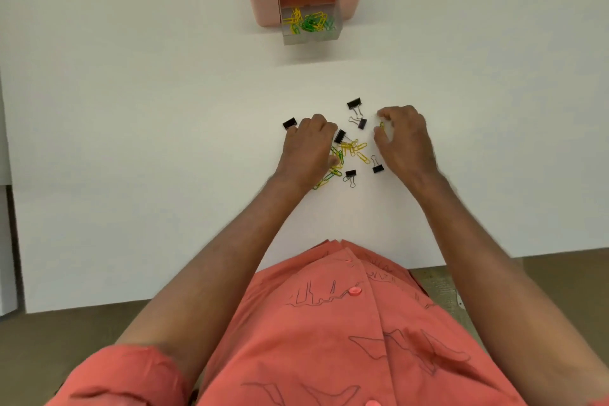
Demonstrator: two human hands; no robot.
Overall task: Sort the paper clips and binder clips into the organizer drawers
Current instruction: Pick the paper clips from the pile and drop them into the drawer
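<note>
White surface (131, 142), small black metal binder clip (289, 123) by the left hand (308, 150), fingers curled down over a yellow and green wire paper clip pile (349, 152), grip unclear, pink plastic organizer (263, 6) beyond, clear drawer (309, 26) open, holding paper clips, right hand (403, 138) pinching one yellow-green paper clip (382, 124).

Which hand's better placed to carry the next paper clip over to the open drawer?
Right. The right hand already pinches a paper clip at its fingertips. The left hand rests curled on the paper clip pile, nothing visibly gripped. The open drawer lies straight ahead.
</note>
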